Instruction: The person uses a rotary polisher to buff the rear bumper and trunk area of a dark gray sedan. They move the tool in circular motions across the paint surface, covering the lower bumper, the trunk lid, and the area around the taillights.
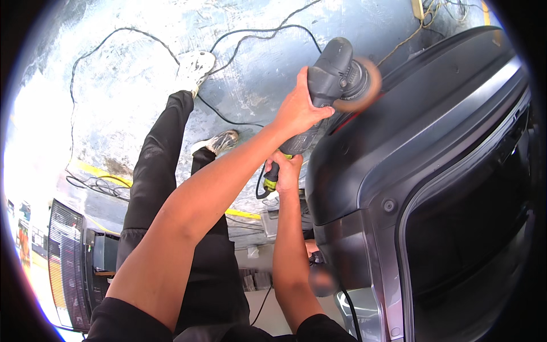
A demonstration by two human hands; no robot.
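Both of my hands hold a black electric car polisher point(331, 70). My left hand point(301, 107) grips the neck just behind its head. Farther back, my right hand point(289, 169) is wrapped around the rear handle, where yellow-green parts point(270, 184) show near the cord. The orange-brown polishing pad point(363, 85) is blurred as if spinning. It stands on edge against or very near the dark rear bumper point(410, 89) of a car; whether it touches, I cannot tell. A red strip point(345, 123) on the bumper shows below the pad.
Black cable point(124, 29) loops over the grey floor point(128, 77) around my shoes point(197, 66). A rubber seal point(401, 239) edges the car's dark opening point(466, 231). Another person point(322, 280) is low beside the car. A clear plastic box point(269, 223) and a slatted black panel point(66, 260) stand farther off.
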